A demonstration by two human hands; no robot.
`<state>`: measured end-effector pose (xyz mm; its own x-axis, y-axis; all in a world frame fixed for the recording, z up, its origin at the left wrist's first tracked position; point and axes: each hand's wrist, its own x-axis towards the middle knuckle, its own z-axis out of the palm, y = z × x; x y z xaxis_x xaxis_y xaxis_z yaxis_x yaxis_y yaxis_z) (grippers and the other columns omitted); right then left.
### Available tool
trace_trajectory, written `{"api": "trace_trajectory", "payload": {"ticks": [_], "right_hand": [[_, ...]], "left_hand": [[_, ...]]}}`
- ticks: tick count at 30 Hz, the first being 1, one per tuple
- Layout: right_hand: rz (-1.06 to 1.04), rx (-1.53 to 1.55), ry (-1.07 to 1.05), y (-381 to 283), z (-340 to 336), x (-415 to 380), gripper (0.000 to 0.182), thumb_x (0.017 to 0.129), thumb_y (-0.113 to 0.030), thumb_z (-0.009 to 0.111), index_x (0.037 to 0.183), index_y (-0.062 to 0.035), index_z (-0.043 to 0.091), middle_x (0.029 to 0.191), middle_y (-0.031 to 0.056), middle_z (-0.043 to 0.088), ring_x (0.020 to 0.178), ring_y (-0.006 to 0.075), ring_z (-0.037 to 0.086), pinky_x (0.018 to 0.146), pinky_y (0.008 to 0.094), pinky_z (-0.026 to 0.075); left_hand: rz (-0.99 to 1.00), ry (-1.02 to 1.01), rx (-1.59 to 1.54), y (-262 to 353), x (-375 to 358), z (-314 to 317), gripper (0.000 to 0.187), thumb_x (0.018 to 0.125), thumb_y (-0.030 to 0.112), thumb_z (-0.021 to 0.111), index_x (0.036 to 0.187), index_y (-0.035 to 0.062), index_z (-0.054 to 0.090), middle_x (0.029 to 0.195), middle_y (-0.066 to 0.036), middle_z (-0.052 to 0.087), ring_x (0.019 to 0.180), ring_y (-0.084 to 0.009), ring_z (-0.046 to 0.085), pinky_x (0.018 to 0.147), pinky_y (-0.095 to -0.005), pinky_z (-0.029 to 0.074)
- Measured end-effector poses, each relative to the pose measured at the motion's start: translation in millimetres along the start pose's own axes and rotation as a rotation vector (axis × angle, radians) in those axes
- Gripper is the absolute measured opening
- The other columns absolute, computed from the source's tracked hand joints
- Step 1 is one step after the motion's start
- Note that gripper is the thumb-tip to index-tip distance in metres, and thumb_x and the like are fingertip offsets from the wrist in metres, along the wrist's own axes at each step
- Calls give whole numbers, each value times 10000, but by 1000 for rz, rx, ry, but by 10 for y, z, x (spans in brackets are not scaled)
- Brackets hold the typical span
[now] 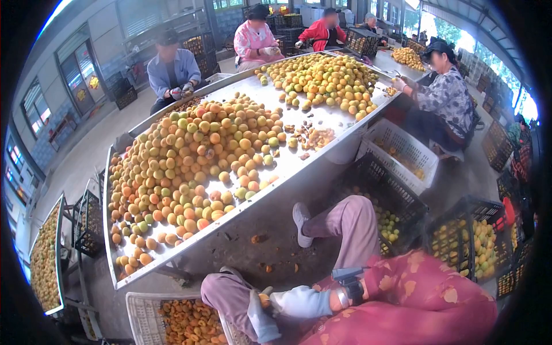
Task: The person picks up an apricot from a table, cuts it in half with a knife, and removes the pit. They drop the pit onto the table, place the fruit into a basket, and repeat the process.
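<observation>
My two gloved hands meet low in the view, over my lap. My right hand (299, 302) wears a pale glove and has a small device strapped at the wrist below a red flowered sleeve. My left hand (261, 322), in a grey-blue glove, sits just under it. Both hands close around an orange apricot (264, 299) held between them. My legs in mauve trousers stretch toward a long metal sorting table (299, 164) heaped with apricots (190, 155).
A white crate (141, 313) of cut apricots stands beside my knee. Black crates (402, 195) and a white crate (402, 149) of fruit stand to the right. Several other people sit around the table, and a second apricot pile (325, 77) lies at its far end.
</observation>
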<state>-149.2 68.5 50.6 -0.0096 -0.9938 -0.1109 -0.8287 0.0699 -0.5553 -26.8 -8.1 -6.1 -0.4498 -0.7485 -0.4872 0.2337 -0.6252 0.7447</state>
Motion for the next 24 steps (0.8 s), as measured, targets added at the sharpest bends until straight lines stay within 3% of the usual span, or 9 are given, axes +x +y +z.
{"api": "trace_trajectory", "payload": {"ticks": [1, 3, 4, 7, 9, 16, 18, 22, 24], "right_hand": [[0, 0, 1, 10, 15, 5, 189, 909, -250, 503, 975, -74, 519, 717, 156, 647, 650, 349, 669, 509, 458, 504], [4, 83, -9, 48, 44, 19, 202, 917, -252, 489, 983, -64, 521, 739, 160, 652, 657, 366, 663, 528, 467, 507], [6, 82, -6, 68, 53, 37, 202, 917, -252, 489, 983, -64, 521, 739, 160, 652, 657, 366, 663, 528, 467, 507], [78, 161, -115, 79, 62, 75, 255, 936, -292, 452, 1010, -66, 544, 800, 173, 667, 724, 380, 664, 613, 480, 513], [88, 265, -205, 98, 15, 73, 253, 928, -296, 500, 1052, -83, 559, 888, 132, 674, 779, 327, 680, 691, 414, 529], [147, 542, -340, 406, 335, 133, 267, 929, -278, 497, 1077, -66, 567, 1011, 150, 642, 935, 337, 644, 776, 400, 508], [130, 646, -320, 558, 611, 142, 352, 958, -405, 406, 1091, -125, 574, 820, 75, 685, 671, 288, 662, 609, 382, 514], [169, 751, -324, 613, 700, 126, 305, 954, -385, 425, 1093, -153, 566, 790, 73, 678, 599, 286, 645, 564, 371, 510], [-62, 472, -26, 594, 666, 107, 300, 950, -395, 436, 1090, -160, 558, 788, 120, 673, 610, 322, 647, 579, 413, 509]], "left_hand": [[0, -1, 0, 6, -10, 4, 552, 959, 442, 498, 1052, -88, 623, 747, -52, 628, 529, -121, 498, 454, -235, 374], [-36, -30, 8, 35, -48, 29, 391, 945, 403, 527, 790, 45, 554, 795, -116, 660, 470, -88, 444, 406, -210, 324], [-36, -33, 9, 24, -46, 40, 391, 945, 403, 527, 790, 45, 554, 795, -116, 660, 470, -88, 444, 406, -210, 324], [14, 35, 42, 39, -108, 97, 390, 951, 391, 513, 840, 23, 582, 863, -123, 667, 477, -76, 443, 404, -203, 326], [78, 26, 182, 84, -193, 143, 536, 972, 429, 445, 1105, -61, 619, 776, -27, 600, 525, -74, 434, 448, -209, 312], [154, -40, 267, 40, -212, 74, 477, 975, 374, 466, 1176, -40, 594, 848, -13, 597, 557, -57, 444, 470, -199, 338], [211, -47, 212, -59, -147, -9, 414, 967, 294, 504, 1182, -54, 574, 897, -43, 607, 669, -65, 505, 616, -200, 421], [232, -44, 226, -81, -149, 16, 468, 984, 348, 482, 1223, -44, 571, 928, -19, 599, 683, -55, 495, 576, -190, 389], [339, -52, 253, -25, -194, 94, 449, 991, 313, 482, 1251, -45, 556, 986, -26, 598, 797, -73, 523, 711, -209, 418]]}}
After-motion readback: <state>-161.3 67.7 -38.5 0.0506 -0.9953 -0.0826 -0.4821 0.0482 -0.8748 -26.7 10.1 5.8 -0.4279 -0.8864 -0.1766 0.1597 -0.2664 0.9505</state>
